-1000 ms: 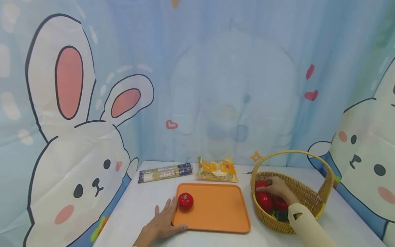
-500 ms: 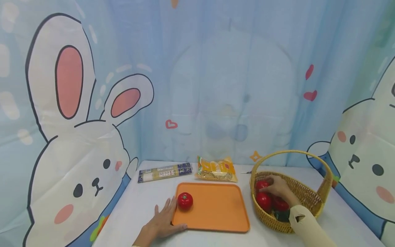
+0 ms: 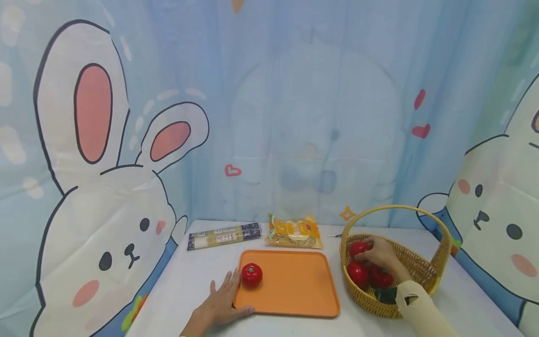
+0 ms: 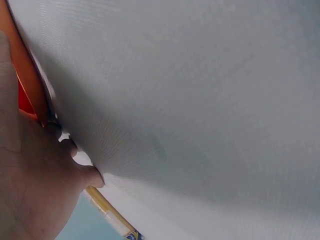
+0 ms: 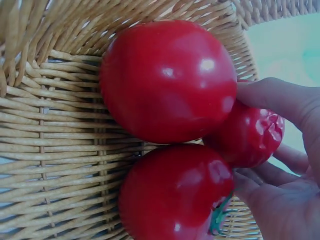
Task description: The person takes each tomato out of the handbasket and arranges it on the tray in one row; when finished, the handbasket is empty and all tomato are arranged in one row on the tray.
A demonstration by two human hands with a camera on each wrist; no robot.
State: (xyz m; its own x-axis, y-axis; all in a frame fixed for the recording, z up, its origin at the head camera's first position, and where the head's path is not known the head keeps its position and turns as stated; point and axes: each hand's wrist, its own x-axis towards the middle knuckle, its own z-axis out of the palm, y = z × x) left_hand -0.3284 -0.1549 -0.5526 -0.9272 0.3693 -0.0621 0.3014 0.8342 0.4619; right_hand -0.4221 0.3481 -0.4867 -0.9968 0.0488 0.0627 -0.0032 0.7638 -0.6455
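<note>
My left hand (image 3: 221,302) lies with fingers spread against the left edge of the orange tray (image 3: 294,285). A red tomato (image 3: 251,275) with a green stem mark sits on the tray's left side. My right hand (image 3: 381,255) reaches into the wicker basket (image 3: 414,260) and holds a red tomato (image 5: 245,132) between thumb and fingers, near the back left wall. Two larger red tomatoes lie beside it: one plain tomato (image 5: 167,82) and one tomato (image 5: 175,192) with a green stem. The undersides of my right fingers are partly hidden by the tomatoes.
The basket's tall arched handle (image 3: 396,206) rises over my right hand. A dark green item (image 3: 386,295) lies low in the basket, partly hidden. Behind the tray lie a long noodle-like packet (image 3: 225,236) and a yellow bag (image 3: 294,232). A printed curtain (image 3: 269,117) hangs behind.
My right hand has shifted very slightly to the right in the basket, and more of the tomato in it shows. The left hand and tray have stayed in place.
</note>
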